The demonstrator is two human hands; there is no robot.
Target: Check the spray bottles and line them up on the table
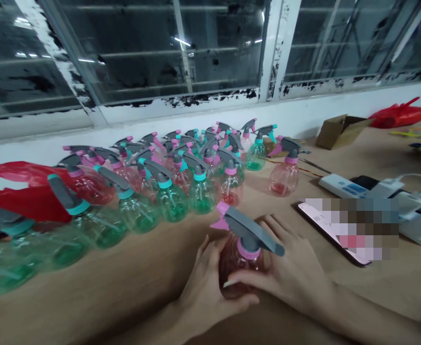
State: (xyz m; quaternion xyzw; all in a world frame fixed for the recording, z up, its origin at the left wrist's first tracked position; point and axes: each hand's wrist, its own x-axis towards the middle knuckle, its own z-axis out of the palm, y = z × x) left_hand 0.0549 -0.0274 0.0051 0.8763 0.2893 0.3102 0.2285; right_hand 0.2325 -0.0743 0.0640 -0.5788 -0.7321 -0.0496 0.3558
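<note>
Between my two hands is a pink spray bottle (249,250) with a grey trigger head and a pink collar and nozzle. My left hand (210,282) wraps round its left side, thumb low in front. From the right, my right hand (289,263) grips the same bottle, its thumb across the front and its fingers behind. The bottle stands upright or nearly so, close to the table's near side; its base is hidden by my hands. Beyond it stands another pink spray bottle (284,177), and a green spray bottle (201,194) is among the many at the left.
Rows of pink and green spray bottles fill the table's left and back. A phone (325,223) lies at the right, beside a white power strip (343,186). Farther back are an open cardboard box (334,132) and a red plastic bag (399,115). Another red bag (27,201) lies left.
</note>
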